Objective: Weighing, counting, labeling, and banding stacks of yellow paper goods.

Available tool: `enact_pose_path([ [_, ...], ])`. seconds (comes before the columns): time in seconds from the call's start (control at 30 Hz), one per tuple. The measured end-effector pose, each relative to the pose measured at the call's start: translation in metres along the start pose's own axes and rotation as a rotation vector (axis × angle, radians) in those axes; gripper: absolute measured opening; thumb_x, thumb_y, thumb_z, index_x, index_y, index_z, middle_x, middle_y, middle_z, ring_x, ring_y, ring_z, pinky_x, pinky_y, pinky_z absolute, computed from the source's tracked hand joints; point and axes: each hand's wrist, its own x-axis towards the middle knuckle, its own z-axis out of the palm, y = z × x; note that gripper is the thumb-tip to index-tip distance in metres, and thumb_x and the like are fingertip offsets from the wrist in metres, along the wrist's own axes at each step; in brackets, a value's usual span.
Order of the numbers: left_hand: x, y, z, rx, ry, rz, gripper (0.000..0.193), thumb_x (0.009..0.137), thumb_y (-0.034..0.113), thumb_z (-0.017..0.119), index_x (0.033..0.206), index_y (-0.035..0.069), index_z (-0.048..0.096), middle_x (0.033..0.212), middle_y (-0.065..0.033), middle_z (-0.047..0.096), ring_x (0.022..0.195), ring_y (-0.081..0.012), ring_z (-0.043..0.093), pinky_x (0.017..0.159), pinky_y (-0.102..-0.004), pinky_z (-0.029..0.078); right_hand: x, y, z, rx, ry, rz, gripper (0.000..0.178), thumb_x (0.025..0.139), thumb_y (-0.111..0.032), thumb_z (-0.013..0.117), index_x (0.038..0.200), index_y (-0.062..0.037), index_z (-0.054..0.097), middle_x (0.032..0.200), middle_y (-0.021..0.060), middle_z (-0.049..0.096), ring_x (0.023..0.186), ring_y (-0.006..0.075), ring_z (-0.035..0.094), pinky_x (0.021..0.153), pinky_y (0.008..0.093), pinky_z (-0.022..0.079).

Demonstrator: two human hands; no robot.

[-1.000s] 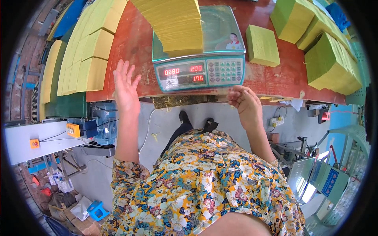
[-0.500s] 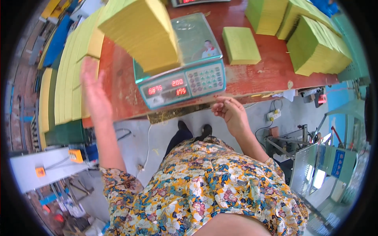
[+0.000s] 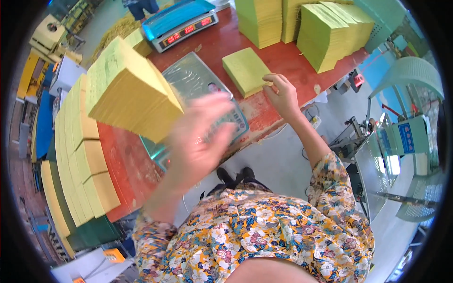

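Observation:
My left hand [image 3: 200,139], smeared by motion, is raised in front of a digital counter scale [image 3: 241,123] with its fingers and thumb apart, holding nothing. It hides much of the scale's keypad and display. On the scale stands a tall, thick stack of yellow paper [image 3: 141,106]. My right hand [image 3: 283,96] is at the near right corner of a lower yellow paper stack [image 3: 246,70] on the red table [image 3: 120,162]. Its fingers are bent and parted, not wrapped round the stack; whether the fingertips touch it is hard to tell.
Tall yellow paper stacks [image 3: 325,37] stand at the table's back right. Another row of yellow stacks [image 3: 82,160] lines the left side. A second scale with a blue tray [image 3: 179,21] sits at the far edge. Metal and green equipment [image 3: 391,146] stands on the floor to the right.
My left hand has swung right, from beside the left stacks to in front of the scale. My right hand has reached forward to the lower stack. The view has turned and shifted.

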Motion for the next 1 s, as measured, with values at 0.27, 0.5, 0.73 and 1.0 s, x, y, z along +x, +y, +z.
enact_pose_path([
  [0.27,0.057,-0.111,0.165,0.409,-0.242,-0.006,0.033,0.073,0.014,0.076,0.1,0.001,0.063,0.118,-0.018,0.06,0.112,-0.0355,0.056,0.094,-0.0429,0.049,-0.061,0.02,-0.008,0.339,0.07,0.42,0.015,0.09,-0.004,0.057,0.097,0.0015,0.068,0.082,0.0063,0.066,0.076,0.0108,0.059,0.07,0.0272,0.048],
  [0.5,0.065,-0.129,0.181,0.545,-0.379,-0.118,0.032,0.068,0.014,0.079,0.093,0.004,0.061,0.103,-0.0138,0.059,0.103,-0.0329,0.058,0.087,-0.0422,0.051,-0.133,0.025,-0.054,0.723,0.112,0.776,0.015,0.091,-0.003,0.053,0.094,0.0039,0.067,0.084,0.0066,0.066,0.075,0.0138,0.061,0.069,0.0272,0.05],
  [0.73,0.071,-0.133,0.185,0.554,-0.429,-0.162,0.014,0.075,0.01,0.068,0.085,0.003,0.06,0.098,-0.0152,0.062,0.097,-0.0328,0.06,0.082,-0.0411,0.053,-0.123,0.052,-0.086,0.723,0.017,0.797,0.016,0.093,-0.004,0.053,0.096,0.0049,0.065,0.083,0.008,0.066,0.079,0.0162,0.065,0.07,0.028,0.052],
  [1.0,0.026,-0.03,0.166,0.457,-0.177,0.235,0.009,0.076,0.008,0.064,0.08,0.0,0.063,0.114,-0.0178,0.063,0.112,-0.0331,0.058,0.094,-0.0464,0.046,-0.065,0.042,-0.084,1.293,-0.27,0.94,0.039,0.101,-0.028,0.046,0.125,0.0012,0.052,0.108,0.0118,0.065,0.092,0.0228,0.066,0.075,0.0364,0.056],
])
